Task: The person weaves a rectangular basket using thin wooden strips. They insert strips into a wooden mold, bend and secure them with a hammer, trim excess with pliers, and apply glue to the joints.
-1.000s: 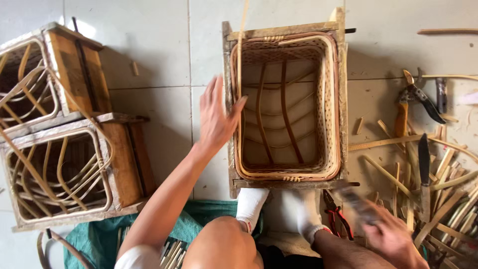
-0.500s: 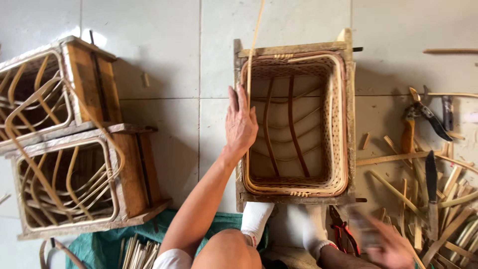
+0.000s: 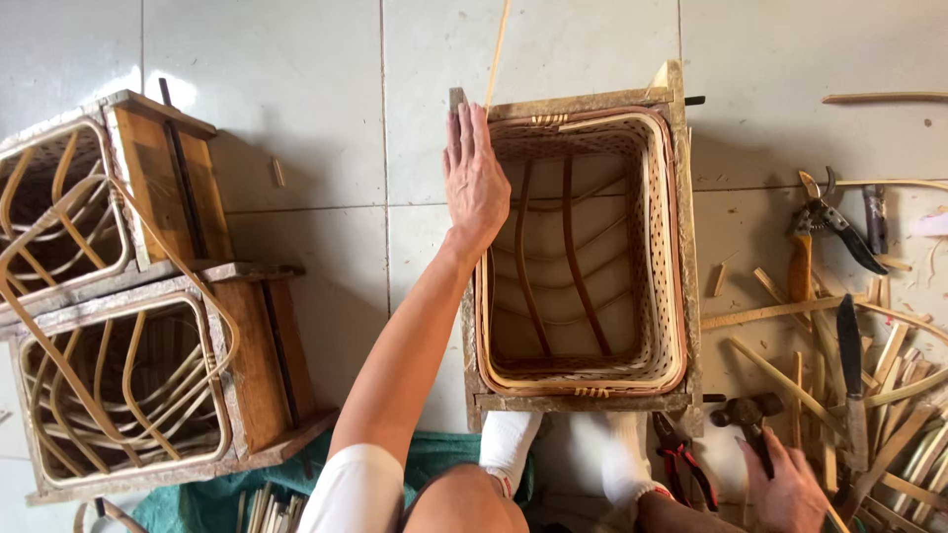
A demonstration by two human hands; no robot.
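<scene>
A woven rattan basket (image 3: pixel 662 247) sits inside a rectangular wooden mould frame (image 3: pixel 583 401) on the tiled floor, between my white-socked feet. My left hand (image 3: pixel 474 178) lies flat on the frame's left rim near the far corner, fingers straight and holding nothing. A thin cane strip (image 3: pixel 497 49) rises from that corner. At the bottom right, my right hand (image 3: pixel 790 489) is closed around the handle of a hammer (image 3: pixel 748 412), whose head lies just right of the frame's near corner.
Two more wooden frames with open rattan baskets (image 3: pixel 128 395) stand at the left. Pruning shears (image 3: pixel 829 219), a knife (image 3: pixel 849 341), red-handled pliers (image 3: pixel 681 464) and several loose bamboo strips (image 3: pixel 889 385) lie at the right. A green cloth (image 3: pixel 434 459) is under my legs.
My left hand slid along the frame's left rim toward the far corner. My right hand shifted among the tools and now grips the hammer.
</scene>
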